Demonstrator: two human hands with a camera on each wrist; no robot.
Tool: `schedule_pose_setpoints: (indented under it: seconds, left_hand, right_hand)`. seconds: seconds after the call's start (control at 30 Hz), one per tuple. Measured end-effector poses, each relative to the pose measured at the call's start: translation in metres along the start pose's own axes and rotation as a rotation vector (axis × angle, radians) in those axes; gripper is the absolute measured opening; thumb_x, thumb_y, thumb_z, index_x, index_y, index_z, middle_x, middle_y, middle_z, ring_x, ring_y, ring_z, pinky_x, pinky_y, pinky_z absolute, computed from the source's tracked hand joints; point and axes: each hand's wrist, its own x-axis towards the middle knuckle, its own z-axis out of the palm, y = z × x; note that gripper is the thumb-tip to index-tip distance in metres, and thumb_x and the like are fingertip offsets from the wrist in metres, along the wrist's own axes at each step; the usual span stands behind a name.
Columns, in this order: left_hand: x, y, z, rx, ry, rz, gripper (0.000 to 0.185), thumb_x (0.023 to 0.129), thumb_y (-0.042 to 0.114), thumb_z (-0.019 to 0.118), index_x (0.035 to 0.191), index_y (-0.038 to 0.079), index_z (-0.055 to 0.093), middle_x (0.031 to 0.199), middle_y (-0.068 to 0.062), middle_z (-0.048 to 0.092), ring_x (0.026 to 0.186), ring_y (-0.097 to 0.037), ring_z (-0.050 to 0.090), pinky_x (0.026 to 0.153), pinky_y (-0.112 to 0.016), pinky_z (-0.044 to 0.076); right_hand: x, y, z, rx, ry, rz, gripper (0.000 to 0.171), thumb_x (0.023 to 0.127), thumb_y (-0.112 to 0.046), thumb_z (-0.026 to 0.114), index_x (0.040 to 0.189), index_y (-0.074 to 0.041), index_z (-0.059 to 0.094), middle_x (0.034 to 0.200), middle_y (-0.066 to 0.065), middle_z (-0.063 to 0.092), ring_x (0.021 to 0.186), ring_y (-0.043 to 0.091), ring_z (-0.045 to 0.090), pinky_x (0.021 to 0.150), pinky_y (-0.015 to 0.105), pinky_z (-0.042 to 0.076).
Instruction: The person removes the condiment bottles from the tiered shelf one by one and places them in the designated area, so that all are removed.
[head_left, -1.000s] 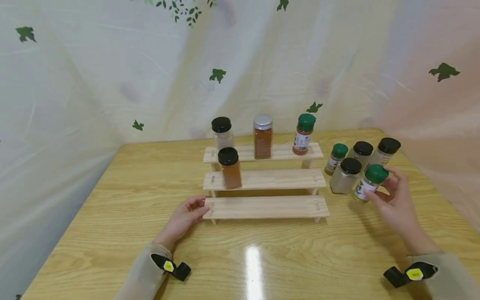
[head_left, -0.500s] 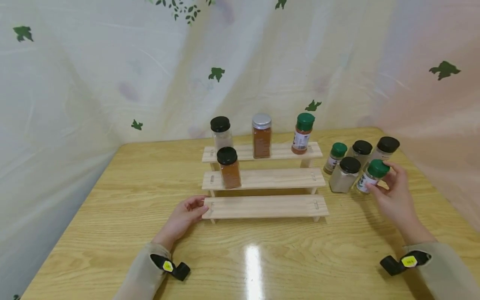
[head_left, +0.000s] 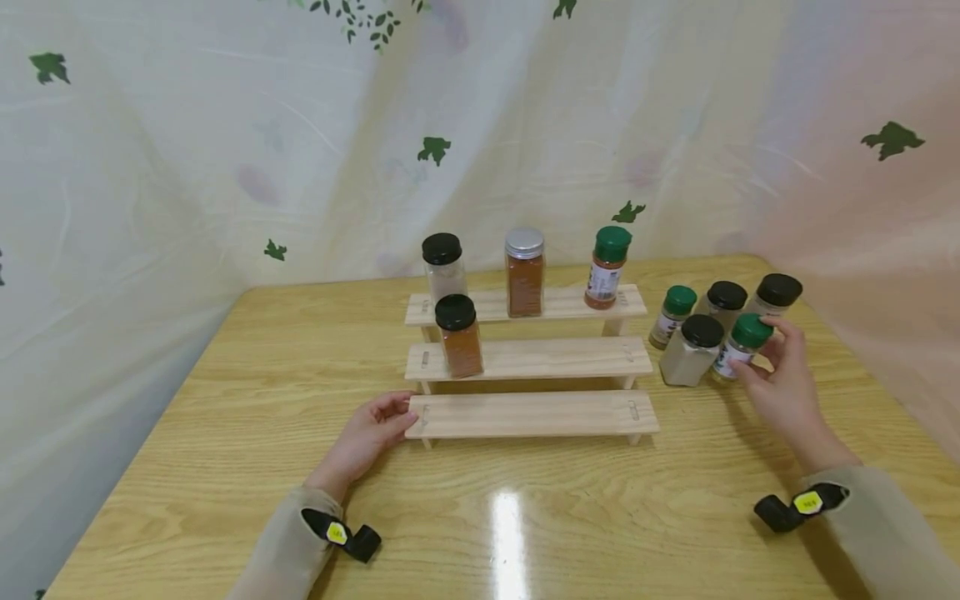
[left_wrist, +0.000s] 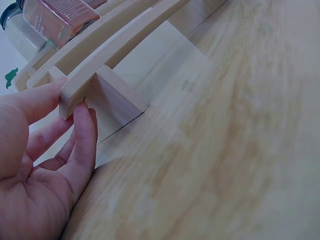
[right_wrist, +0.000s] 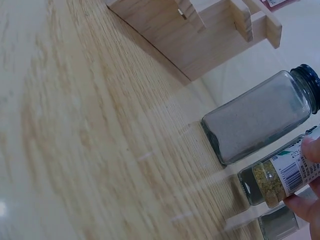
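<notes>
The table (head_left: 225, 433) is glossy, varnished wood that mirrors a lamp. The rack (head_left: 532, 414) is pale, matt, bare wood. The jars (head_left: 682, 358) are clear glass with plastic caps; one cap (head_left: 524, 242) looks like metal.

i count nine spice jars in all. four stand on the wooden rack (head_left: 525, 360): three on its top step and one black-capped jar of orange powder (head_left: 459, 336) on the middle step. five more stand on the bench (head_left: 225, 433) to the right of the rack. by cap: five black, three green, one silver. the rack has three steps; the lowest carries no jar. my two hands are in view, my left hand (head_left: 367, 437) and my right hand (head_left: 783, 387).
</notes>
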Motion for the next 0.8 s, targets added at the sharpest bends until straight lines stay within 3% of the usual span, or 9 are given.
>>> schedule_pose_setpoints:
  seconds: [0.1, 0.23, 0.6, 0.7, 0.8]
  left_hand:
    - [0.0, 0.0, 0.0, 0.005, 0.001, -0.004, 0.043, 0.092, 0.002, 0.056, 0.131, -0.012, 0.043, 0.098, 0.001, 0.052, 0.083, -0.002, 0.051, 0.07, -0.016, 0.047]
    - [0.0, 0.0, 0.0, 0.015, 0.005, -0.007, 0.044, 0.092, 0.003, 0.057, 0.131, -0.011, 0.044, 0.098, 0.001, 0.052, 0.082, -0.002, 0.051, 0.07, -0.017, 0.047]
    - [0.0, 0.0, -0.001, 0.016, -0.002, -0.001, 0.044, 0.092, 0.004, 0.057, 0.132, -0.011, 0.043, 0.099, 0.002, 0.053, 0.083, -0.002, 0.052, 0.07, -0.017, 0.047]
    - [0.0, 0.0, -0.001, 0.018, -0.009, 0.004, 0.045, 0.092, 0.004, 0.057, 0.132, -0.011, 0.043, 0.099, 0.002, 0.053, 0.083, -0.002, 0.052, 0.071, -0.017, 0.047]
    - [0.0, 0.0, -0.001, 0.015, -0.013, 0.005, 0.044, 0.092, 0.004, 0.056, 0.132, -0.011, 0.043, 0.098, 0.002, 0.053, 0.083, -0.002, 0.052, 0.071, -0.017, 0.047]
  right_hand:
    - [0.003, 0.002, 0.0, -0.034, -0.014, 0.035, 0.071, 0.09, 0.006, 0.055, 0.144, -0.012, 0.013, 0.125, 0.023, 0.04, 0.113, 0.013, 0.047, 0.076, 0.001, 0.039]
    - [0.006, 0.005, 0.0, -0.057, -0.031, 0.051, 0.07, 0.091, 0.005, 0.055, 0.144, -0.01, 0.012, 0.128, 0.028, 0.037, 0.118, 0.039, 0.043, 0.078, 0.004, 0.041]
    - [0.01, 0.009, -0.001, -0.106, -0.036, 0.04, 0.068, 0.09, 0.005, 0.055, 0.143, -0.007, 0.013, 0.126, 0.026, 0.041, 0.114, 0.042, 0.045, 0.083, 0.018, 0.05]
    - [0.011, 0.011, -0.001, -0.113, -0.027, 0.038, 0.069, 0.089, 0.006, 0.056, 0.143, -0.007, 0.014, 0.124, 0.025, 0.042, 0.113, 0.035, 0.047, 0.085, 0.021, 0.05]
    - [0.011, 0.015, -0.001, -0.1, -0.025, 0.033, 0.069, 0.089, 0.006, 0.056, 0.143, -0.01, 0.015, 0.124, 0.022, 0.043, 0.111, 0.017, 0.049, 0.088, 0.025, 0.05]
